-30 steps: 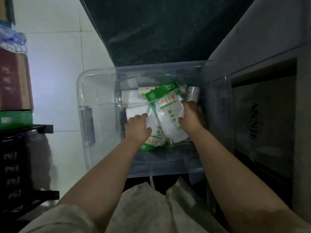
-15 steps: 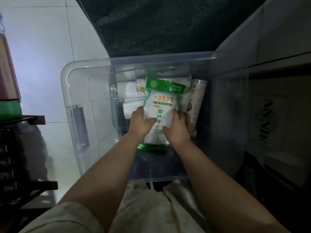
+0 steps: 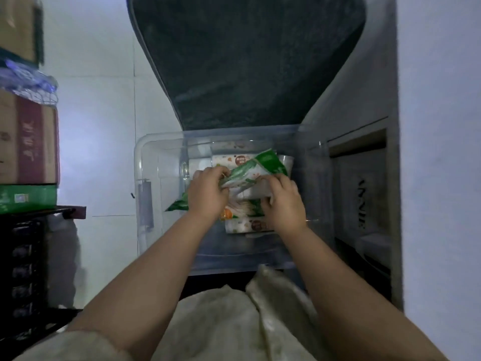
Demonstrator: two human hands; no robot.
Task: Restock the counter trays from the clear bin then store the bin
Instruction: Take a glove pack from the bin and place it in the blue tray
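Clear bin point(image 3: 145, 183) is seen on the floor, low in front of the person, open at the top, partly tucked under a dark overhang. Both hands are down inside it. Left hand point(image 3: 208, 196) and right hand point(image 3: 283, 201) are both clamped on green-and-white packets point(image 3: 256, 169), a small bundle gripped from the two sides, tilted up to the right. Exact count of packets held cannot be told; at least one more green corner shows below the left hand. Printed rolls point(image 3: 247, 225) lie beneath and behind the bundle on the bin floor. Counter trays are not in view.

Handling, judged: packets look like thin plastic film, soft, light, floppy and somewhat slippery, so a stack is likely to fan out or slide if pinched at one edge only. Hold is best taken across the middle of the bundle, from both sides, or by the stiffer green header strip. Nothing fragile is apparent. The bin itself looks rigid and light when emptied; a side handle point(image 3: 145, 204) is visible on its left wall for carrying it to storage.

Cardboard boxes point(image 3: 28, 136) are stacked on a rack at left.
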